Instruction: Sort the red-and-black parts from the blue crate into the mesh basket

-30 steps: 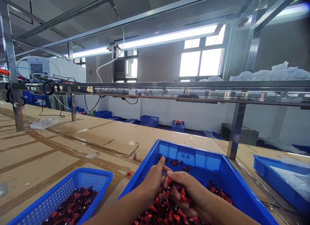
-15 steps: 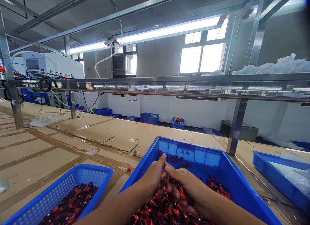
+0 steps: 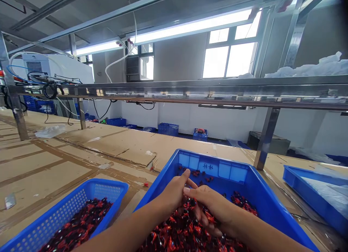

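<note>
Both my hands are inside a big blue plastic bin (image 3: 246, 187) heaped with small red and black pieces (image 3: 176, 234). My left hand (image 3: 174, 192) is curled, its thumb and fingers pinched together over the heap. My right hand (image 3: 212, 205) lies against it with its fingers bent round several of the red and black pieces. The fingertips of the two hands touch. To the left a blue mesh basket (image 3: 108, 190) holds more of the same pieces (image 3: 78, 225).
The bench is covered with taped brown cardboard (image 3: 54, 161). A steel shelf rail (image 3: 206, 92) runs across above it on posts (image 3: 265, 138). A second blue tray (image 3: 312, 185) with clear plastic stands at the right. Loose pieces (image 3: 146, 184) lie on the cardboard.
The view has tilted slightly, so the bin and basket sit a little higher. My hands have shifted a little and stay together over the heap.
</note>
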A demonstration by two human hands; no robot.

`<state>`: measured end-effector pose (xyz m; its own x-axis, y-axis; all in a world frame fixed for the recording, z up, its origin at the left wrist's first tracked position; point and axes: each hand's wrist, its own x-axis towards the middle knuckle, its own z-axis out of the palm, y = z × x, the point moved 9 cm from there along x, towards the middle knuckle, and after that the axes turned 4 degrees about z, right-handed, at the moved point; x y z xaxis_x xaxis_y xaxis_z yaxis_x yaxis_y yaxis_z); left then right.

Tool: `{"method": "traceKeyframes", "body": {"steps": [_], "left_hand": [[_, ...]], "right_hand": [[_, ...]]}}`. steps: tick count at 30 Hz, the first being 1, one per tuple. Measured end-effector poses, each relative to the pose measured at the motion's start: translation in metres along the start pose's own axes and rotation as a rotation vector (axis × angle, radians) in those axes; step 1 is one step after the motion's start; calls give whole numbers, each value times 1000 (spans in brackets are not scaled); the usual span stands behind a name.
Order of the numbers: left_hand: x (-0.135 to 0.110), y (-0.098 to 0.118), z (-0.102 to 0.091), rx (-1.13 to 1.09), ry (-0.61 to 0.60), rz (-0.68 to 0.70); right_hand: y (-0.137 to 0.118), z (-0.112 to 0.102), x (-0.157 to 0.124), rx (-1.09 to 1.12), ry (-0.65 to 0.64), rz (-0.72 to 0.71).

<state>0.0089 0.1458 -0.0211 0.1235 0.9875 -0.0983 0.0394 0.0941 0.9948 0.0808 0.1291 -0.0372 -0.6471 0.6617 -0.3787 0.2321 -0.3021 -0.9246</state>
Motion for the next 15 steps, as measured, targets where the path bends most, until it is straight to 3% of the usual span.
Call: {"method": "traceKeyframes", "body": {"steps": [5,10,15], "left_hand": [[3,8,0,-16,27,102],[-14,50,-5,-115,83,436],[-50,81,18,324,-29,804]], "right_hand": [[-1,2,1,25,-53,-27],[-23,-14,-4,163,-52,-165],[-43,-24,-23,160,-22,-215]]}}
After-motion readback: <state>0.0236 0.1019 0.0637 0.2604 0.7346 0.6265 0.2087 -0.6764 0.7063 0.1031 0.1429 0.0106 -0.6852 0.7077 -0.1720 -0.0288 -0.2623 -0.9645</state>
